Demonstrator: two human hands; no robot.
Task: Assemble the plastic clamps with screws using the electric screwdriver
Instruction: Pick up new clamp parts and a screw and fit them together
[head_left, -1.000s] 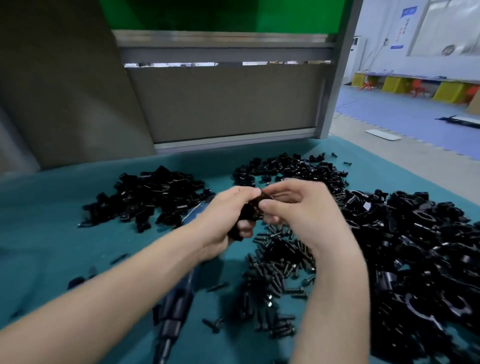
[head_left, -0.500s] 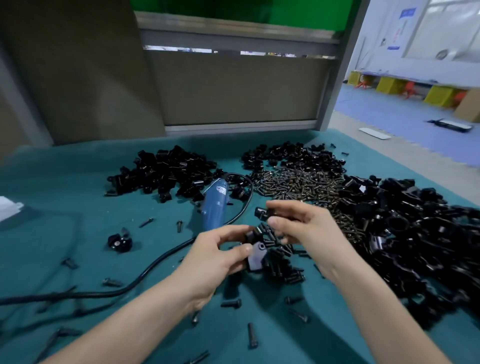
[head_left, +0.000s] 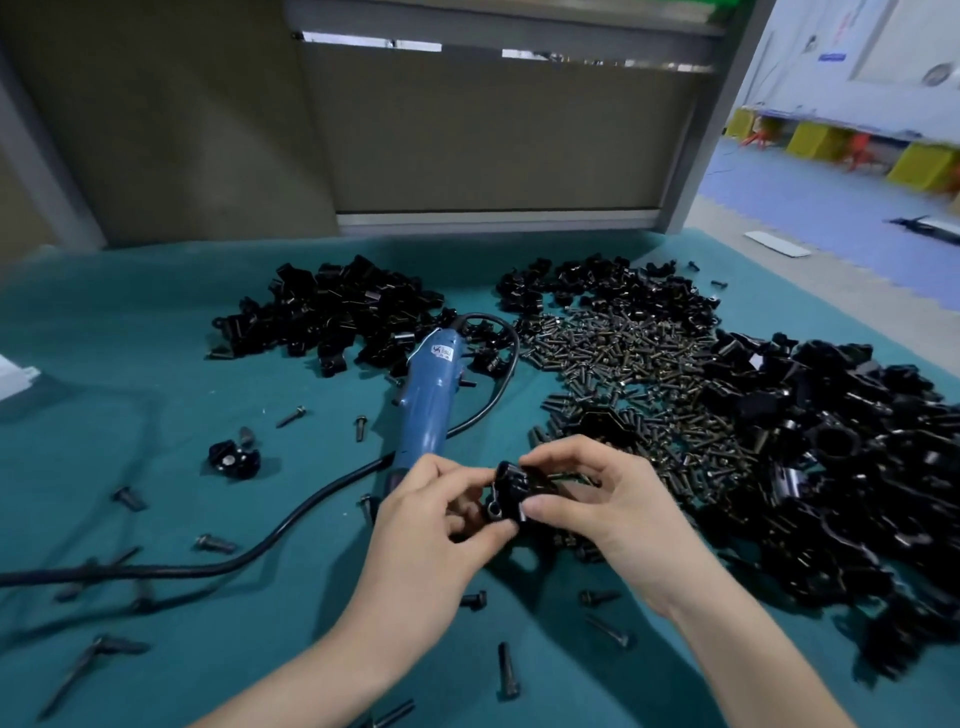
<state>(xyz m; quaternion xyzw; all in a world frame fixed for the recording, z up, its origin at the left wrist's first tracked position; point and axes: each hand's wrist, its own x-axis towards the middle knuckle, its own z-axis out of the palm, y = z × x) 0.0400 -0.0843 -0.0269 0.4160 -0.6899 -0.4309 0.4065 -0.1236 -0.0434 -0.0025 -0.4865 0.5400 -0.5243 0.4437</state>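
Both hands meet near the middle of the bench, which has a teal cover. The left hand and the right hand pinch together one black plastic clamp between the fingertips. Just far of the left hand lies the blue electric screwdriver, and its black cable runs to the left. A heap of dark screws lies far of the hands. Piles of black clamp parts are at far left and at right. Loose screws lie scattered near the arms.
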